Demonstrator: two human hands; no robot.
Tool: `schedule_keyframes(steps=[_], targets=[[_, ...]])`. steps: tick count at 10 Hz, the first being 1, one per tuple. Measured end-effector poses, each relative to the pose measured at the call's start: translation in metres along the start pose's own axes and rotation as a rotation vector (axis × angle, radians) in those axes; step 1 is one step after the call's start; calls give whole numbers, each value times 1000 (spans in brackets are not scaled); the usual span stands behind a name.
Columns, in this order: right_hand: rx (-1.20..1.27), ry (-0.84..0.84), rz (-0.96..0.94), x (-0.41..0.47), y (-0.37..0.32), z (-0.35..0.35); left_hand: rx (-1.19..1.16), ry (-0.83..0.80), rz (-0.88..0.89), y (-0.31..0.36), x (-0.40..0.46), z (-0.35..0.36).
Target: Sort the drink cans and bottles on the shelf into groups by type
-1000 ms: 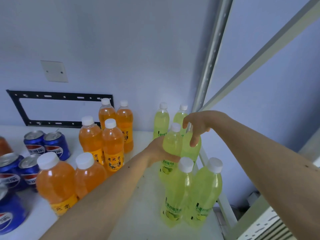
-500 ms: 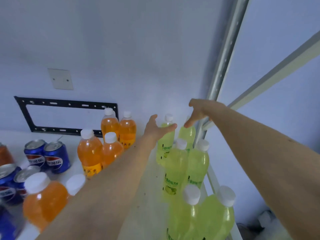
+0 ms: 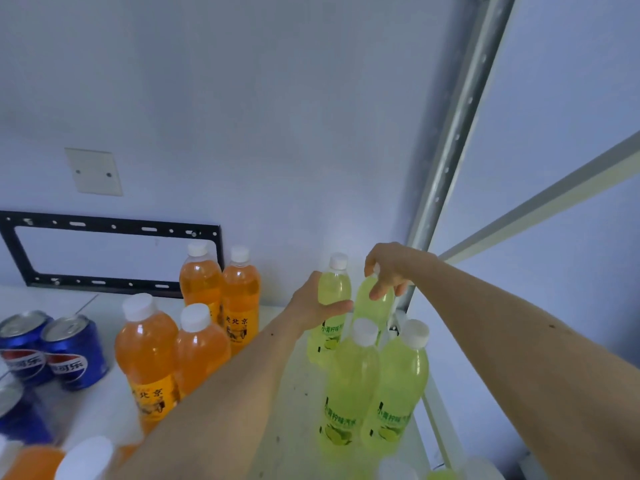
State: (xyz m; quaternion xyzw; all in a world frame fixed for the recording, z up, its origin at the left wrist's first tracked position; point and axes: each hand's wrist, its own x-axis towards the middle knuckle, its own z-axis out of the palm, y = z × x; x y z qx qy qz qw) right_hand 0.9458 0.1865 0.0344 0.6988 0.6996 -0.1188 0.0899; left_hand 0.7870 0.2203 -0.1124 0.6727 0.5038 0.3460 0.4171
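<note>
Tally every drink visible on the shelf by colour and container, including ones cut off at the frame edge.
Orange bottles: 6 (two cut off at the bottom edge)
Green bottles: 6 (two barely showing at the bottom edge)
Blue cans: 3
Total: 15

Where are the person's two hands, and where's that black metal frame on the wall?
left hand (image 3: 313, 303), head view, back of the hand
right hand (image 3: 389, 268), head view, knuckles
black metal frame (image 3: 110, 225), head view, top bar
</note>
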Motion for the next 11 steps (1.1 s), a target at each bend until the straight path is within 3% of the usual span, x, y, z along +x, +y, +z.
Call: schedule_keyframes(steps=[3,7,9,11], targets=[[-83,-56,-7,-2,10,-4,155,-122,7,-7,20,21],[-163,-58,15,-10,1,1,142,-159,104,9,9,14],[-198,-74,65,-13,1,4,124,-114,-2,18,3,4],[-241,-11,100,-27,-6,-4,252,-140,-85,52,-15,-21]])
